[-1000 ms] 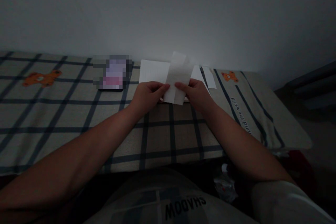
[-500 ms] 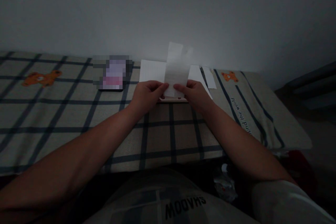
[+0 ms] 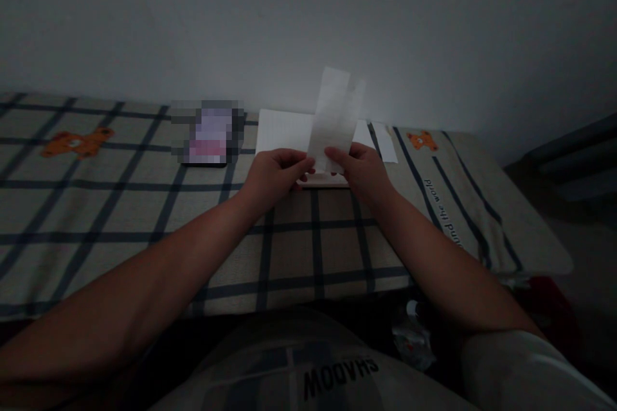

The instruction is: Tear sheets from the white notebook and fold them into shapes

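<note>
A strip of folded white paper [image 3: 332, 112] stands upright above an open notebook [image 3: 284, 128], tilted a little to the right. My right hand [image 3: 369, 170] pinches its lower right part, thumb on the near face. At the paper's lower left corner, my left hand [image 3: 277, 170] is closed, with thumb and fingertips pinched on the edge. The notebook lies against the wall; its lined left page shows, while the paper and my hands hide much of the rest. On its right side rests a dark, thin object [image 3: 374, 136] beside a loose piece of white paper [image 3: 386, 142].
A phone [image 3: 209, 135], its screen blurred out, lies left of the notebook. A checked cloth [image 3: 193, 212] with orange bear prints covers the table. The wall [image 3: 308, 19] rises directly behind. Below the table's front edge is a clear plastic bottle [image 3: 413, 337].
The folded paper has shifted right and slightly up, leaning more to the right. My right hand has moved a little right with it, and my left fingertips sit lower at its corner.
</note>
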